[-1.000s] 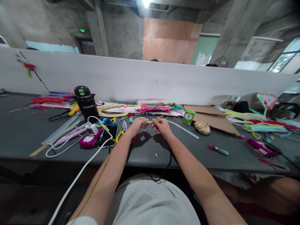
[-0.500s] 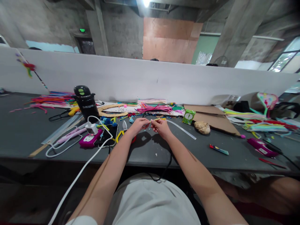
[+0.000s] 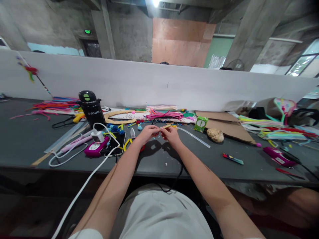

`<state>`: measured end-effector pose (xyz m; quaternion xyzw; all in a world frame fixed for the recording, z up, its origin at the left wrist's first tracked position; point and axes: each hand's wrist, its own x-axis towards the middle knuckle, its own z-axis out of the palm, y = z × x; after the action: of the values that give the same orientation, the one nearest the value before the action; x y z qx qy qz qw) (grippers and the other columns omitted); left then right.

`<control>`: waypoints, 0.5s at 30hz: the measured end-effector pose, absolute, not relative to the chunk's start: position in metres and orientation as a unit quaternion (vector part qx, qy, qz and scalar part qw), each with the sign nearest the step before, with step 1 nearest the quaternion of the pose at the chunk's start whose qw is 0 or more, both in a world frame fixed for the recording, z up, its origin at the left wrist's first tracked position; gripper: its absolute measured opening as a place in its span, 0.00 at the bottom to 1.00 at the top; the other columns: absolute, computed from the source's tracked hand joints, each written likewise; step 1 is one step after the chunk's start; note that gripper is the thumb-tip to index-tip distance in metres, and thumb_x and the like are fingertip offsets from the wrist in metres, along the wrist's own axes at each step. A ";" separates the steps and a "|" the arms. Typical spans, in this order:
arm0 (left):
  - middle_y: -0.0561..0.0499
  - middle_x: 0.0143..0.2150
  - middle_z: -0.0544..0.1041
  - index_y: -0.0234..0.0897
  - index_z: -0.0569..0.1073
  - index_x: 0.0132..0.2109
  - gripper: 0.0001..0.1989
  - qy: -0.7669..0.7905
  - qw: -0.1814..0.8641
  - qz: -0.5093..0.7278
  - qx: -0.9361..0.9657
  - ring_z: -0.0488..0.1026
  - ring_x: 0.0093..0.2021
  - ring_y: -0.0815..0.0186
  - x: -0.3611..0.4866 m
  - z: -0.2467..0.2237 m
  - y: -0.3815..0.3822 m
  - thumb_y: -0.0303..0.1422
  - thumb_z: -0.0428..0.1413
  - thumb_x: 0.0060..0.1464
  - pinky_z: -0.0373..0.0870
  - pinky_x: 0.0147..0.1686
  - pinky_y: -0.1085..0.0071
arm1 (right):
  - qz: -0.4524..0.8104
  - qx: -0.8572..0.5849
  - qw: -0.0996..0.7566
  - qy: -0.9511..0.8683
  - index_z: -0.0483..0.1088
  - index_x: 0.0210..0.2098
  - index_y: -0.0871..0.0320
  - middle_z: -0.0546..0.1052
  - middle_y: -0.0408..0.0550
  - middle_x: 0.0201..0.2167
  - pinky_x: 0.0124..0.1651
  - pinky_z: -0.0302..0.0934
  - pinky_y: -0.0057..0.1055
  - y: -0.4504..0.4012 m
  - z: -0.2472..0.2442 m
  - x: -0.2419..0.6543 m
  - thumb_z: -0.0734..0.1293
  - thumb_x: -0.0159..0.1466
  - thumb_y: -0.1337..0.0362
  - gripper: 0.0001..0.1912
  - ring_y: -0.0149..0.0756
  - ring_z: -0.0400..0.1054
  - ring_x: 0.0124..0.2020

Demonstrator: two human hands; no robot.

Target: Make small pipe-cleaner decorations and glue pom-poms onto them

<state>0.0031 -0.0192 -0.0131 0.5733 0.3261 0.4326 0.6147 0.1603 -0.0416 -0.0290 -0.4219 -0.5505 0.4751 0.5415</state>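
Observation:
My left hand (image 3: 150,132) and my right hand (image 3: 170,135) meet over the middle of the table, fingertips almost touching. Both are closed in a pinch around a thin yellow strip (image 3: 166,126), which shows above the right fingers; its exact kind is too small to make out. A curved translucent strip (image 3: 195,136) runs out to the right from behind my right hand. Whether it joins the yellow piece is hidden. Left of my left wrist lie scissors with yellow handles (image 3: 127,142), partly covered by the forearm.
On the left stand a black bottle (image 3: 92,111) and a purple power socket (image 3: 94,148) with a white cable. Pink pipe cleaners (image 3: 164,114) lie at the back. Rightward are a green box (image 3: 200,124), a tan lump (image 3: 215,135), cardboard (image 3: 231,127) and a small marker-like tube (image 3: 233,158).
Both hands stay in nearly the same place, with slight finger movement on the yellow strip. The translucent strip's free end has shifted a little to the right.

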 end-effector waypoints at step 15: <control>0.52 0.24 0.72 0.32 0.75 0.29 0.12 0.321 0.613 0.446 0.567 0.65 0.24 0.72 0.003 -0.014 -0.018 0.36 0.65 0.39 0.58 0.27 0.73 | 0.505 -0.416 0.540 -0.530 0.68 0.30 0.58 0.70 0.42 0.22 0.21 0.57 0.25 -0.038 -0.029 0.160 0.70 0.51 0.44 0.22 0.27 0.62 0.20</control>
<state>0.0029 -0.0179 -0.0142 0.5670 0.3211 0.4464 0.6133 0.1604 -0.0382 -0.0291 -0.4162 -0.5297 0.5048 0.5398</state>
